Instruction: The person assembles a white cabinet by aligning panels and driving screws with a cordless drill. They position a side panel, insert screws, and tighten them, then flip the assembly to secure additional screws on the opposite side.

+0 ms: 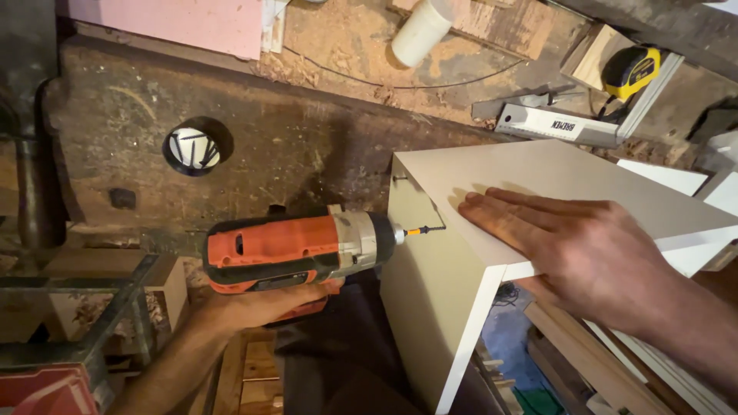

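Drill gripped by left hand; right hand flat, open on white panel; tape measure behind.

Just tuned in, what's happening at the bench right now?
A person's left hand holds an orange cordless drill level, its bit at a screw going into the side of a white board cabinet. The right hand lies flat on the cabinet's top panel. A yellow tape measure and a square ruler lie behind on the dusty workbench.

My drill is orange and black with a silver nose; the cabinet is plain white, the bench dark brown, the tape measure yellow and black.
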